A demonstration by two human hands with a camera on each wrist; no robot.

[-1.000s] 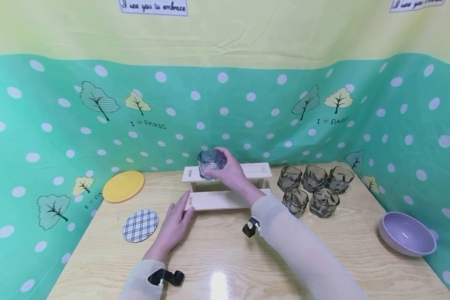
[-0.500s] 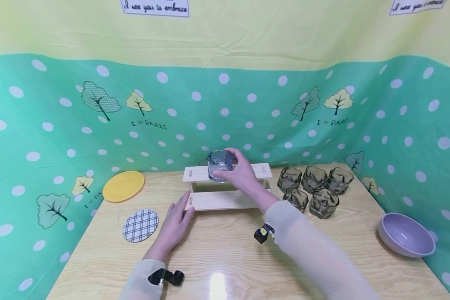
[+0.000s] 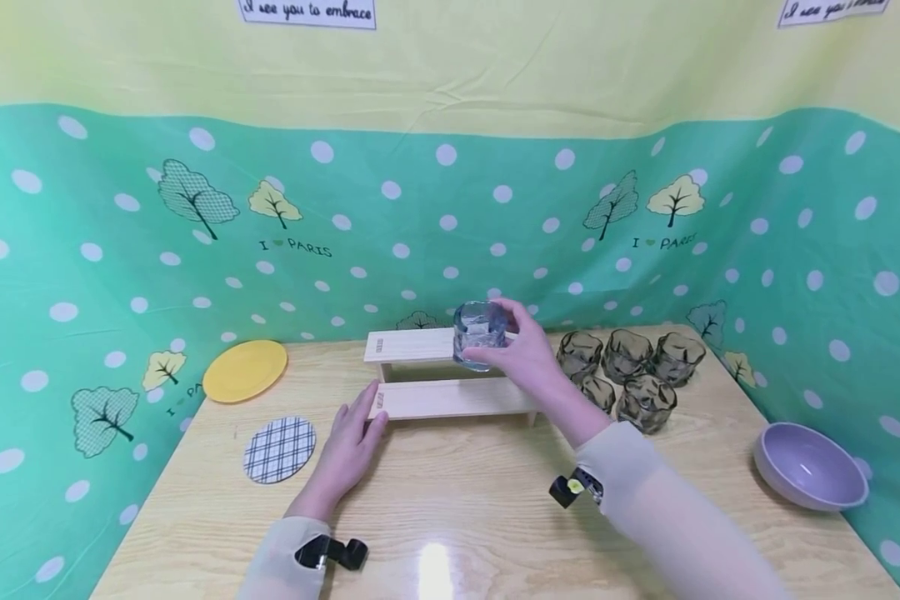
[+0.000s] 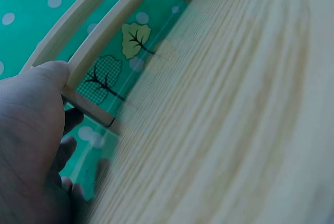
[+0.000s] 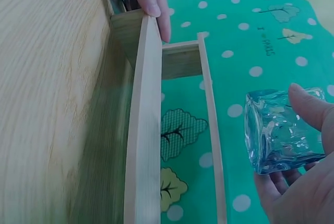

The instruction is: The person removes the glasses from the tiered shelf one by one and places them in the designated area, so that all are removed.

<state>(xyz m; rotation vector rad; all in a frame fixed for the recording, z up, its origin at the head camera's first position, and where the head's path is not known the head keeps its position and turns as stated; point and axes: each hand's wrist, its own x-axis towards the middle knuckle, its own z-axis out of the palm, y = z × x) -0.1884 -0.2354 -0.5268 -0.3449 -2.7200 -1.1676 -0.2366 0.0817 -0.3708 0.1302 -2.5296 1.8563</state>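
Note:
A light wooden two-tier shelf (image 3: 450, 398) stands at the back middle of the table. My left hand (image 3: 351, 450) rests against its left front corner, thumb at the front board's edge and fingers along the end; in the left wrist view the thumb lies at the board's corner. My right hand (image 3: 528, 354) grips a clear bluish drinking glass (image 3: 478, 335) by its side, thumb in front and fingers behind. In the head view the glass overlaps the right part of the upper tier. The right wrist view shows the glass (image 5: 282, 130) apart from the shelf boards.
Several smoky brown glasses (image 3: 647, 403) stand grouped to the shelf's right, partly behind my right hand. A purple bowl (image 3: 810, 467) sits at the right table edge. On the left are a yellow plate (image 3: 245, 371) and a round checked coaster (image 3: 279, 450). Patterned cloth (image 3: 420, 200) hangs behind.
My right hand has carried the bluish glass to the right, from over the upper tier's left part towards its right end. The left hand stays at the shelf's corner.

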